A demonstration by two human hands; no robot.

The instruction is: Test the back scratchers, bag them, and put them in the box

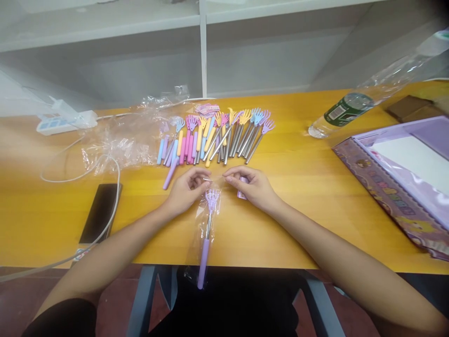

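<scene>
A purple back scratcher (204, 255), its hand-shaped head toward the far side, lies inside a clear plastic bag (196, 229) that reaches past the table's front edge. My left hand (187, 189) pinches the bag's top edge on the left. On the right, the fingertips of my right hand (254, 187) close on the same edge. Under the right hand's fingers a small purple piece (242, 187) shows, mostly hidden. Beyond both hands lies a pile of back scratcher parts: metal rods with coloured hand-shaped heads (245, 133) and loose coloured handles (189, 147). One purple handle (170, 173) lies nearest my left hand.
Crumpled clear bags (122, 140) spread at the left, near a power strip (66, 122). A white cable (117, 196) crosses a dark phone (101, 213). At the right are a water bottle (342, 114) and an open purple box (386, 192). Shelving (203, 51) stands behind.
</scene>
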